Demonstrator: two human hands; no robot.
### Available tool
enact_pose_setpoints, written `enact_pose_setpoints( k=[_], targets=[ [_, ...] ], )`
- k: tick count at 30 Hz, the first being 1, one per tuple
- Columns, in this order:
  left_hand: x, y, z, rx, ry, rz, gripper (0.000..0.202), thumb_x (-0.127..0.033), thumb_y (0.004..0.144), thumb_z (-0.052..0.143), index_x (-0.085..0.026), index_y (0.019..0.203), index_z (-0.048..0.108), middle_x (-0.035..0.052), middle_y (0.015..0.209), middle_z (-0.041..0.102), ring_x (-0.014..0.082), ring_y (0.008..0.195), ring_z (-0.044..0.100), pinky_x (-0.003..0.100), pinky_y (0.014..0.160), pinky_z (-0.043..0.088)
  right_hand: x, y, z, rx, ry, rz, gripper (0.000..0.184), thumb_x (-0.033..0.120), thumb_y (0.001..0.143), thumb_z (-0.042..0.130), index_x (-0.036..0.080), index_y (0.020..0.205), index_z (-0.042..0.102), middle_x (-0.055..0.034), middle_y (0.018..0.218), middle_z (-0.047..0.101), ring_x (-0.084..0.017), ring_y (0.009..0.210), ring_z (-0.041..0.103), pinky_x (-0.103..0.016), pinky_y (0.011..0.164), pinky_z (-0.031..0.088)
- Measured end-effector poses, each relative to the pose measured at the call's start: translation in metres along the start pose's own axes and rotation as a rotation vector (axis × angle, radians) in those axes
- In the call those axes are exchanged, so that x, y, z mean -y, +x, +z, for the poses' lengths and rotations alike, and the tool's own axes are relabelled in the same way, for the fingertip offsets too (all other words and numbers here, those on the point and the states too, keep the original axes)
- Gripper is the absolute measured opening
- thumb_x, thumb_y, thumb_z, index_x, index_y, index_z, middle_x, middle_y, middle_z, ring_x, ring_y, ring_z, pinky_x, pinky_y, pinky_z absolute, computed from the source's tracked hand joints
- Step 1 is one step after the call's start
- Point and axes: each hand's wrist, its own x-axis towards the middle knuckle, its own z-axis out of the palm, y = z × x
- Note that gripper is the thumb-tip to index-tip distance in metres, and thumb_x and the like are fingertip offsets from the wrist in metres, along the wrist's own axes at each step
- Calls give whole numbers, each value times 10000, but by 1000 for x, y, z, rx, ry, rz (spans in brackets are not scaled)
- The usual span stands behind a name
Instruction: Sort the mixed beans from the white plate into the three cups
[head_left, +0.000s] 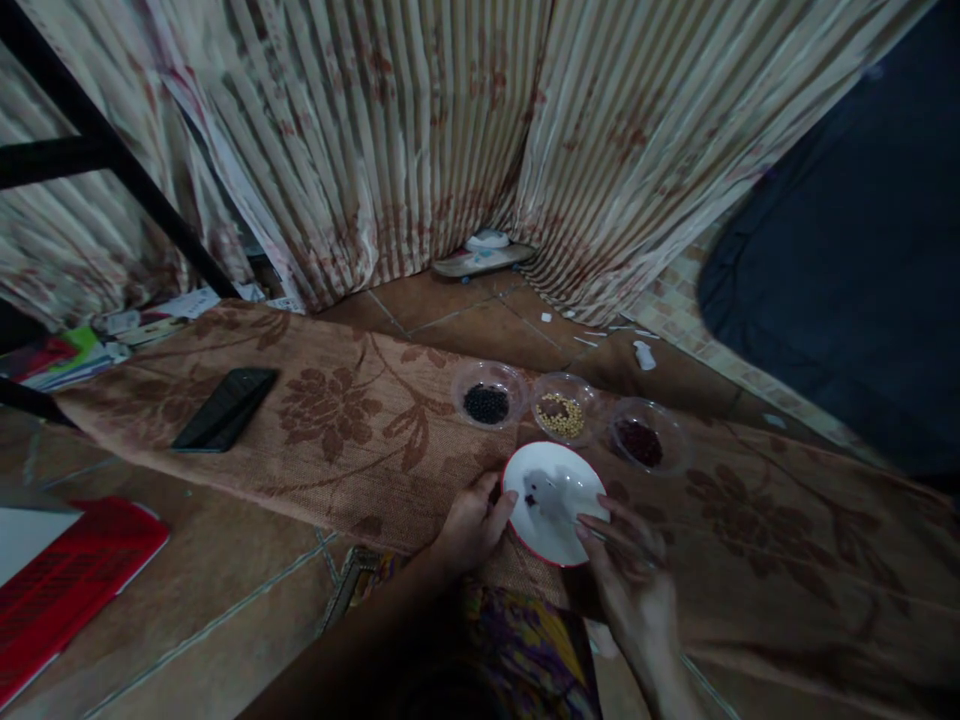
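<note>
A white plate with a red rim (556, 503) lies on a brown flowered cloth (337, 420) spread over the floor, with a few small dark bits on its left part. My left hand (472, 525) grips the plate's left edge, thumb on the rim. My right hand (628, 572) sits at the plate's lower right edge, fingers reaching onto the rim; it is blurred. Behind the plate stand three clear bowls: black beans (487, 402), yellow beans (562, 414) and dark red beans (640, 441).
A black phone (226, 408) lies on the cloth at the left. A red mat (71, 575) and papers (67, 352) lie on the tiled floor. Striped curtains (420, 130) hang behind, a dark fabric (847, 250) at right, black metal bars (112, 150) at upper left.
</note>
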Motion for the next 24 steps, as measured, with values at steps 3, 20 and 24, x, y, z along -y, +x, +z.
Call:
enact_pose_setpoints(
  k=[3,20,24],
  targets=[
    [-1,0,-1,-1,15,3,276,-362,885,472,-179,1049,598,17,704,671,149,582,608,240,575,474,-3,2,5,10,-25,-47,226,433,786,610,246,816,733,-63,1136,620,-247,1078,502,-432,924,408],
    [1,1,-1,42,34,-4,294,-375,902,439,-174,1065,577,16,699,660,144,568,602,231,555,452,-13,6,12,17,-45,-125,239,453,801,589,262,818,731,-48,1126,624,-244,1116,485,-441,935,402],
    [-2,1,-2,18,44,11,282,-367,896,450,-177,1053,588,13,683,655,144,559,597,231,548,449,-13,5,10,12,-26,-106,232,449,792,599,260,817,730,-50,1125,629,-249,1118,490,-446,932,402]
  ],
)
